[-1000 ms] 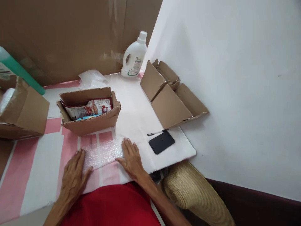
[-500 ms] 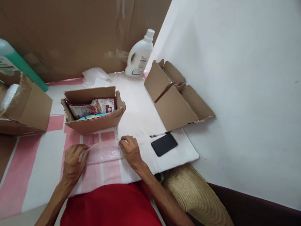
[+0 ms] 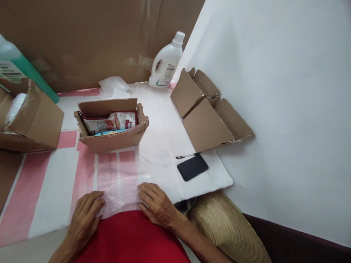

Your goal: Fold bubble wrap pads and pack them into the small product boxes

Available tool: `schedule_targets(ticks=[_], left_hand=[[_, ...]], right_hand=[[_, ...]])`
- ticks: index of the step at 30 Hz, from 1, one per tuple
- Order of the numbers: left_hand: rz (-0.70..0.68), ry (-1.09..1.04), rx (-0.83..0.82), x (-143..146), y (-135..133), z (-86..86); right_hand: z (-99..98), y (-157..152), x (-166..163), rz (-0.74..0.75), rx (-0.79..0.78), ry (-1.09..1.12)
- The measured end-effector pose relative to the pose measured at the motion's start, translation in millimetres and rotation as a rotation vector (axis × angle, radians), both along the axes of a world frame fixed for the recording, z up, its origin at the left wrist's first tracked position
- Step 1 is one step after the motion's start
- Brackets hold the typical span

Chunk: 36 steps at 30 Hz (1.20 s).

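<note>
Tablecloth [image 3: 55, 190] striped pink, white wall [image 3: 287, 109] beside, left hand [image 3: 84, 214], right hand [image 3: 157, 205], each grip pinching bubble wrap [image 3: 120, 190]

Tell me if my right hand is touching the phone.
Apart: the head view shows a strip of bare white cloth between the right hand and the phone.

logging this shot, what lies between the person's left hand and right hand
In the head view, a clear plastic bubble-wrap sheet lies between the left hand and the right hand, over the pink-and-white tablecloth.
</note>
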State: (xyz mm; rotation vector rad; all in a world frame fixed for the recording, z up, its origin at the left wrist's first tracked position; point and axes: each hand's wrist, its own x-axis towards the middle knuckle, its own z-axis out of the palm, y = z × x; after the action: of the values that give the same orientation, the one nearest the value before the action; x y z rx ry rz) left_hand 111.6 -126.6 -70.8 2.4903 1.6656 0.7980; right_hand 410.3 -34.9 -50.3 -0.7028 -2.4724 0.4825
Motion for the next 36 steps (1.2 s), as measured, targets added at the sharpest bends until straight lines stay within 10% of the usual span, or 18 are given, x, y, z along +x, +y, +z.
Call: schedule_targets(ticks=[12, 28, 36], left_hand=[[-0.049, 0.247, -0.063, 22, 46, -28.8], [0.344, 0.202, -0.133, 4, 18, -25.7], [-0.052, 0.167, -0.063, -4, 1, -15.6]], right_hand=[[-51.8, 31, -90, -0.034, -0.113, -0.260], [-56.4, 56, -11, -0.680, -0.139, -0.380], [-30.5, 10, 14, 0.007, -0.063, -0.246]])
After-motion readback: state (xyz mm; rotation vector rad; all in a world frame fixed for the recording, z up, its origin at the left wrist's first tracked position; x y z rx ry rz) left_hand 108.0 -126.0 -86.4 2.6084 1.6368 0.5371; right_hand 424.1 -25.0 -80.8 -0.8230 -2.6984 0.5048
